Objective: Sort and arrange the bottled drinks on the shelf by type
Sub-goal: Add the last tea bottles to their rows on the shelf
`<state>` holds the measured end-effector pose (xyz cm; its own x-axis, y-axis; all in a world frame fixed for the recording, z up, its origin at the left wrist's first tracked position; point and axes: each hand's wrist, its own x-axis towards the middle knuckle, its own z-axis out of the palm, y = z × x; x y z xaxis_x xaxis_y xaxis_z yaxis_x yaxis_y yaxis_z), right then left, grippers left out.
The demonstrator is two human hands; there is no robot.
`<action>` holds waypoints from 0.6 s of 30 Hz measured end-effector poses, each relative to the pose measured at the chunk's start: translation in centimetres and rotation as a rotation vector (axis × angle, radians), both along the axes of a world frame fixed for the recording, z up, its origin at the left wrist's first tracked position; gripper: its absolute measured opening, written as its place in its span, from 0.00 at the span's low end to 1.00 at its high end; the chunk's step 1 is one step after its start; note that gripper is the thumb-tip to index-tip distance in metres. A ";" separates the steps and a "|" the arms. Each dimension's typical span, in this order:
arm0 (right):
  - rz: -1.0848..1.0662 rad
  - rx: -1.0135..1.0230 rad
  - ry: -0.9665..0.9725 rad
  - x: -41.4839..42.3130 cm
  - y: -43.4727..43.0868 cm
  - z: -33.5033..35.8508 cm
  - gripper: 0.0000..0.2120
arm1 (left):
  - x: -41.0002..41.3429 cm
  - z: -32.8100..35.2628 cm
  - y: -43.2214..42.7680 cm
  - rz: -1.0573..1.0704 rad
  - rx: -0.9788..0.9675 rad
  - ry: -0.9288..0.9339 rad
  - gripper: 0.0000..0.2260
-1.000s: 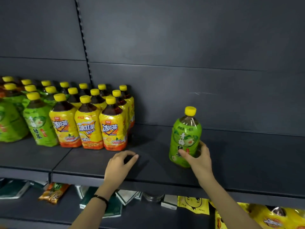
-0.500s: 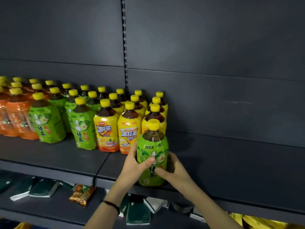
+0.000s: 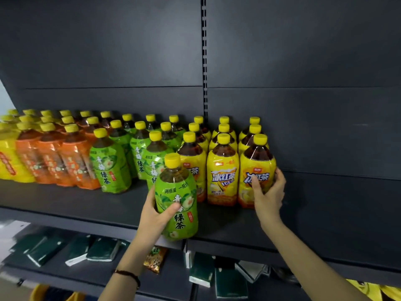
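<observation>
My left hand (image 3: 156,216) grips a green-label tea bottle (image 3: 178,203) with a yellow cap, standing at the front edge of the dark shelf (image 3: 86,205). My right hand (image 3: 268,192) is wrapped around the rightmost front yellow iced-tea bottle (image 3: 256,170). More yellow iced-tea bottles (image 3: 222,170) stand in rows to its left. Green tea bottles (image 3: 110,164) fill the rows further left, then orange-label bottles (image 3: 71,161), then yellow-label bottles (image 3: 8,159) at the far left.
The shelf surface to the right of the yellow bottles (image 3: 336,203) holds nothing. A slotted upright (image 3: 204,61) runs down the back panel. The lower shelf carries dark green packs (image 3: 102,249), a snack packet (image 3: 155,258) and yellow packs (image 3: 379,291).
The green bottle moved left along the shelf and passed from my right hand to my left. My right hand left it and took hold of the rightmost yellow iced-tea bottle.
</observation>
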<state>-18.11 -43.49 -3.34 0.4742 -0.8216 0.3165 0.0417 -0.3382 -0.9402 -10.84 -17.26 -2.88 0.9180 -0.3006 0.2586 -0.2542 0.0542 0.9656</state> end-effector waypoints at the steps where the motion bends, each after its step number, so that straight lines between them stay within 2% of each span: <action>1: -0.006 -0.001 -0.005 0.1 0.1 -0.1 0.37 | 0.5 0.1 0.7 0.018 0.003 -0.011 0.46; 11: -0.056 0.015 -0.090 0.2 1.1 0.0 0.31 | 6.6 -0.1 4.5 0.259 0.041 -0.082 0.23; 18: -0.069 0.021 -0.098 0.7 0.2 -0.3 0.30 | 7.7 0.1 6.4 0.302 0.039 -0.057 0.22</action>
<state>-17.46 -43.33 -3.67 0.3838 -0.8582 0.3409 0.1114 -0.3234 -0.9397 -3.14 -10.82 -2.78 0.9518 -0.0274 0.3054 -0.3066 -0.0691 0.9493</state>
